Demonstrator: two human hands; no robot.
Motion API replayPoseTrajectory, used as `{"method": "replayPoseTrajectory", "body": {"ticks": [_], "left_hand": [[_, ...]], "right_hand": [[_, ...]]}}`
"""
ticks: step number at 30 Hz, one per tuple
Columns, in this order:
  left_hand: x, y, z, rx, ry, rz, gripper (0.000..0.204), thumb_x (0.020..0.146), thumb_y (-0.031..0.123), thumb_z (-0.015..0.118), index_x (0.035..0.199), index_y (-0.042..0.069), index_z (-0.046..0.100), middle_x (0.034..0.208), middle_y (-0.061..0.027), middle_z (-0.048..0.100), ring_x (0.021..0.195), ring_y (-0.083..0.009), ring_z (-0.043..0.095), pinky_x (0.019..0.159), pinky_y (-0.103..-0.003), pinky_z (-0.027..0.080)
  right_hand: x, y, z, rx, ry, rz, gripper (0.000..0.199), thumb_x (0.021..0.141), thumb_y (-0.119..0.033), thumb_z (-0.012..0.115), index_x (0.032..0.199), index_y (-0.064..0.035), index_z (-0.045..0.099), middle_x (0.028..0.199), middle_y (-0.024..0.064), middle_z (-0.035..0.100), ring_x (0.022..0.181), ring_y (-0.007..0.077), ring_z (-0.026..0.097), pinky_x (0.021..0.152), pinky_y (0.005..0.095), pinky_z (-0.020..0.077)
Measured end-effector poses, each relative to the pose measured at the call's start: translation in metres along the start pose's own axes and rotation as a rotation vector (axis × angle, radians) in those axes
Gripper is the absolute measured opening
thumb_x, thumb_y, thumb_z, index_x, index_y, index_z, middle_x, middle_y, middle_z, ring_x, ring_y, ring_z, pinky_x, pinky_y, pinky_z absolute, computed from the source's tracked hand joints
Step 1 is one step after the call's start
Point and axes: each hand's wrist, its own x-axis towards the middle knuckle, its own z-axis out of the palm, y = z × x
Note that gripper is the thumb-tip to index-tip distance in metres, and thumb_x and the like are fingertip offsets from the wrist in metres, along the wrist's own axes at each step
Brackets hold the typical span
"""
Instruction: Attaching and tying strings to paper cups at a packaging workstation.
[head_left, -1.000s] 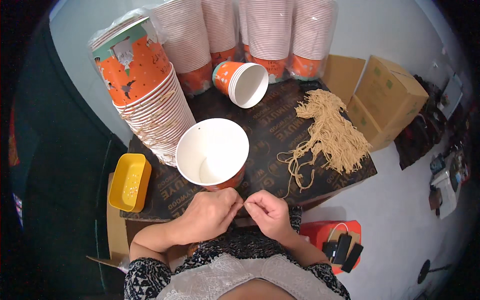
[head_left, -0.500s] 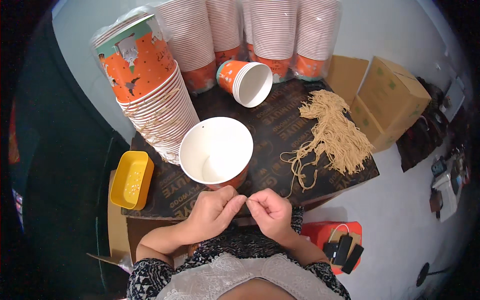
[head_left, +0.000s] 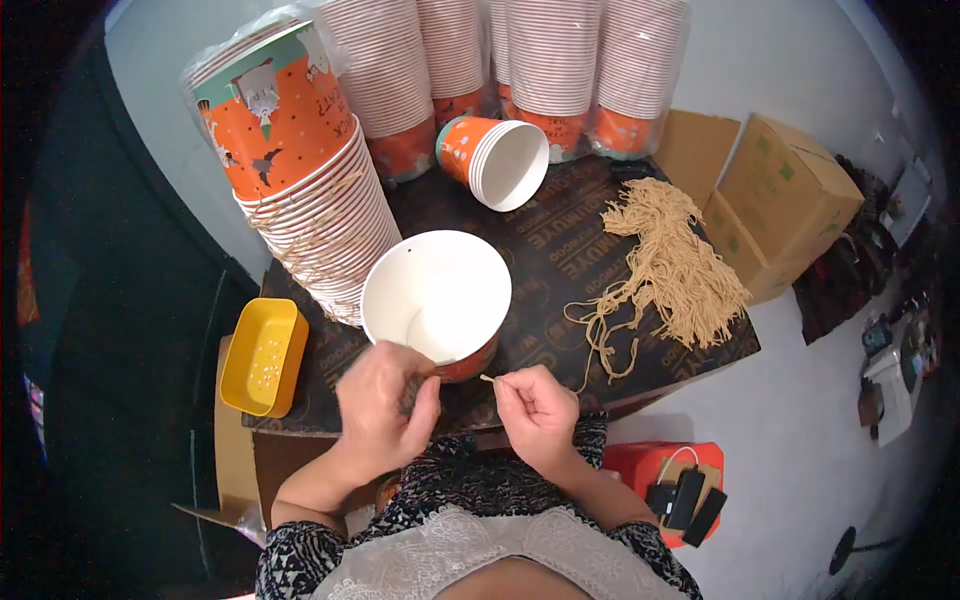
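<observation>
A paper bucket (head_left: 450,275), white inside and orange outside, stands in front of me with its mouth up. A small dark hole shows near its far left rim. My left hand (head_left: 383,410) is at the bucket's near left rim, slightly blurred, thumb apart and fingers curled out of sight. I cannot tell whether it grips the rim. To its right, close to the table's front edge, my right hand (head_left: 537,412) is closed in a pinch on a tan string, whose short end (head_left: 487,378) sticks out leftward. A tangled bundle of tan strings (head_left: 670,265) lies on the table's right side.
On the left, a tall leaning stack of buckets (head_left: 320,230) has strings along its side. Four nested buckets (head_left: 515,165) lie tipped behind; wrapped stacks (head_left: 550,60) line the back. A yellow tray (head_left: 262,335) holds small pale pieces. Cardboard boxes (head_left: 785,190) stand beyond the dark table (head_left: 540,300).
My hands were together at the table's front edge and have parted. The left has moved left and up to the bucket's rim; the right keeps its pinch, with a string end now showing.
</observation>
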Motion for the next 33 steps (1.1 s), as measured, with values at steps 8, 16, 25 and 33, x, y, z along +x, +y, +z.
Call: {"method": "replayPoseTrajectory", "body": {"ticks": [8,16,25,33], "left_hand": [[0.005,-0.008,0.005,0.216,-0.094,-0.033,0.021,0.070,0.004,0.075,0.084,0.005,0.059,0.082,-0.0091,0.060,0.093,-0.0297,0.058,0.099,-0.055,0.033],[0.009,0.002,0.006,0.065,-0.170,-0.047,0.018,0.073,0.008,0.076,0.083,0.006,0.061,0.077,-0.0068,0.059,0.081,-0.0275,0.060,0.106,-0.058,0.028],[0.018,-0.004,0.000,-0.001,-0.172,-0.098,0.013,0.077,0.009,0.070,0.086,0.008,0.060,0.082,-0.0051,0.061,0.084,-0.0251,0.061,0.112,-0.056,0.026],[0.021,-0.004,-0.002,-0.014,-0.209,-0.106,0.009,0.079,0.008,0.067,0.086,0.006,0.061,0.081,-0.0060,0.061,0.085,-0.0253,0.062,0.113,-0.055,0.025]], "right_hand": [[0.006,0.015,0.011,-0.201,0.110,-0.277,0.017,0.082,0.010,0.067,0.081,-0.0018,0.055,0.058,-0.0028,0.050,0.050,-0.0004,0.041,0.044,0.0185,0.0324],[0.005,0.017,0.006,-0.240,0.178,-0.309,0.018,0.081,0.010,0.067,0.080,-0.0027,0.055,0.057,-0.0005,0.049,0.048,0.0023,0.040,0.045,0.0196,0.0341],[0.008,0.020,0.006,-0.215,0.167,-0.296,0.018,0.081,0.010,0.067,0.080,-0.0027,0.054,0.057,-0.0009,0.048,0.048,0.0019,0.040,0.045,0.0198,0.0344],[0.009,0.021,0.007,-0.221,0.154,-0.313,0.018,0.081,0.009,0.068,0.080,-0.0025,0.054,0.056,-0.0009,0.047,0.046,0.0026,0.040,0.044,0.0204,0.0339]]}}
